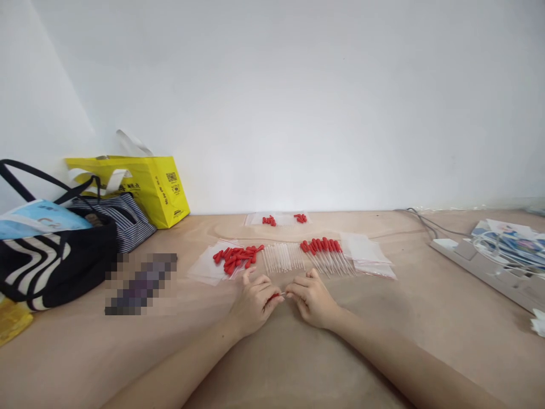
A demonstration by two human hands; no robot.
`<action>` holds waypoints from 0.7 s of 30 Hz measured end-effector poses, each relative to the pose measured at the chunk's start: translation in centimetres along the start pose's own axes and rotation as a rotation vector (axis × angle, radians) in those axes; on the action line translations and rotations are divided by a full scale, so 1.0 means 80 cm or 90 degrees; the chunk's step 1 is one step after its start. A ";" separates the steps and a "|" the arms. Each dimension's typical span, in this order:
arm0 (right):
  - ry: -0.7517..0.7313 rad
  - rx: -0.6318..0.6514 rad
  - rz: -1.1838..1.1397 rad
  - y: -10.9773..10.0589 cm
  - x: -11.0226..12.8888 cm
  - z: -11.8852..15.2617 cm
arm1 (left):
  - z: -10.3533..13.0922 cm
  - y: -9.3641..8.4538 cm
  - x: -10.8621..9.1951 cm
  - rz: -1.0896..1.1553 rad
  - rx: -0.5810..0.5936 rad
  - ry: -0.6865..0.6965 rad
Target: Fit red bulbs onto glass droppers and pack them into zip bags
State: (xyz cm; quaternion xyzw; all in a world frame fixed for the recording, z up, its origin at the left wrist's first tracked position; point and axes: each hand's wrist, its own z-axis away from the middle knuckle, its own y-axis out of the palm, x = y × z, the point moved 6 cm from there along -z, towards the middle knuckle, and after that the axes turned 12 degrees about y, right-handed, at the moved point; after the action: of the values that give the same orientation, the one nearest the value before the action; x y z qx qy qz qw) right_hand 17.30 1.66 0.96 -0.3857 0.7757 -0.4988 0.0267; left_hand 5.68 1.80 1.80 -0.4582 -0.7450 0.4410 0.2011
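My left hand [254, 304] pinches a red rubber bulb [275, 295], mostly covered by the fingers. Close against it, my right hand [314, 300] holds a thin pale tube [284, 293] between thumb and fingertips, its end at the bulb's mouth. Whether the tube is inside the bulb I cannot tell. Beyond my left hand lies a heap of loose red bulbs [234, 261] on clear plastic bags [203, 264]. A row of thin clear tubes [281, 257] is laid out in the middle. To its right, several droppers [327, 258] with red bulbs on their tubes lie side by side.
More clear bags [370, 255] lie right of the droppers. Near the wall, a bag [283, 218] bears small red bulbs. A blurred dark object [142, 284], a black bag [85, 261] and a yellow bag [166, 193] stand left. A white tray [477, 270] with cables sits right.
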 end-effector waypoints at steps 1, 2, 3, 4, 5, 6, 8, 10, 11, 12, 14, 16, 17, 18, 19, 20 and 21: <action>0.009 0.007 -0.003 0.000 -0.002 0.000 | 0.000 -0.002 0.003 0.005 -0.001 -0.009; 0.019 0.012 -0.006 0.000 -0.005 0.000 | 0.001 -0.004 0.005 0.009 -0.003 -0.018; 0.030 0.016 -0.008 0.000 -0.007 -0.001 | 0.001 -0.006 0.008 0.009 -0.007 -0.026; 0.039 0.018 -0.011 0.000 -0.009 -0.001 | 0.002 -0.009 0.010 0.006 -0.013 -0.031; 0.047 0.019 -0.015 0.000 -0.011 -0.001 | 0.002 -0.011 0.012 0.002 -0.018 -0.033; 0.052 0.020 -0.021 0.000 -0.012 -0.001 | 0.002 -0.013 0.012 -0.003 -0.023 -0.031; 0.059 0.018 -0.034 0.000 -0.012 0.000 | 0.002 -0.014 0.011 -0.005 -0.031 -0.025; 0.069 0.012 -0.044 0.000 -0.012 0.000 | 0.001 -0.015 0.009 0.000 -0.044 -0.023; 0.074 0.008 -0.047 0.000 -0.011 0.000 | 0.000 -0.015 0.008 0.003 -0.054 -0.024; 0.078 0.005 -0.050 0.000 -0.011 0.000 | 0.000 -0.015 0.006 0.006 -0.064 -0.025; 0.077 0.001 -0.055 0.001 -0.010 0.001 | -0.001 -0.014 0.004 0.012 -0.073 -0.022; 0.070 -0.001 -0.055 0.002 -0.009 0.001 | -0.001 -0.013 0.003 0.019 -0.073 -0.020; 0.067 -0.001 -0.054 0.003 -0.009 0.002 | -0.001 -0.012 0.003 0.022 -0.071 -0.020; 0.066 0.001 -0.052 0.003 -0.009 0.002 | 0.000 -0.011 0.003 0.024 -0.068 -0.021; 0.066 0.003 -0.049 0.004 -0.009 0.001 | 0.000 -0.011 0.003 0.026 -0.065 -0.021; 0.067 0.005 -0.048 0.004 -0.009 0.001 | 0.000 -0.010 0.003 0.027 -0.063 -0.023; 0.071 0.008 -0.047 0.004 -0.009 0.000 | 0.000 -0.010 0.004 0.026 -0.062 -0.025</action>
State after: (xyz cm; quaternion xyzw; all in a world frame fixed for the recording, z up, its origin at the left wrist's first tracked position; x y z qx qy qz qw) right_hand 17.64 2.16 0.44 -0.3857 0.7581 -0.5248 -0.0324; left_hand 5.14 1.92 2.49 -0.4741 -0.7596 0.4174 0.1552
